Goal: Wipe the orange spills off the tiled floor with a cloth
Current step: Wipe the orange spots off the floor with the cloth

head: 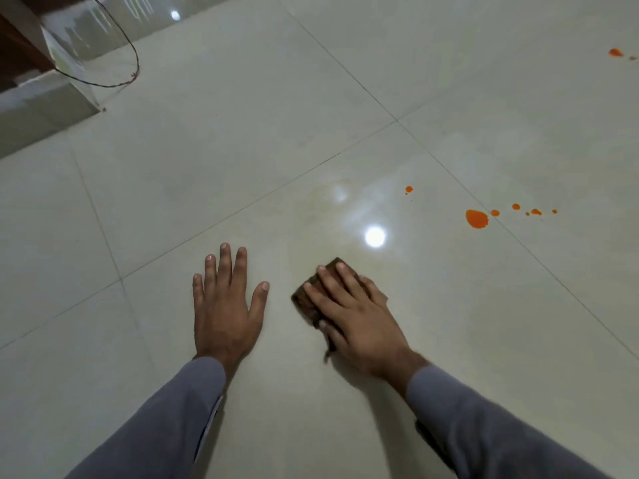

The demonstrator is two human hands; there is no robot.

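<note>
1. Cloth point(313, 295), dark brown and folded into a small pad, lies flat on the tiled floor point(214, 160) under the right hand point(359, 316), showing only past the fingertips and along the thumb side.
2. That right hand is pressed palm-down on the cloth, fingers point(345, 278) laid close together over its top; it pins the pad to the tile rather than pinching it.
3. The left hand point(224, 305) sits just beside the cloth on its far side from the spills, spread flat on bare floor with fingers fanned, holding nothing; it looks like a brace for body weight.
4. Ahead and outward of the right hand, well apart from the cloth, sits the largest orange spill point(477, 218), with a trail of smaller orange drops point(516, 206) running further outward and one lone orange dot point(409, 189) nearer the middle. A farther orange splash point(615, 52) lies far off toward the frame's edge.
5. The cloth looks soft, light and limp, so it should bunch or unfold if dragged by one corner; flat palm pressure over its middle suits it best.
6. The polished tile is glossy, so the pad will likely slide easily and may smear wet orange before lifting it.
7. Whether the cloth's underside is already stained cannot be told; its visible edge is slightly blurred.
8. Several spills remain, so the wiping appears far from finished.
</note>
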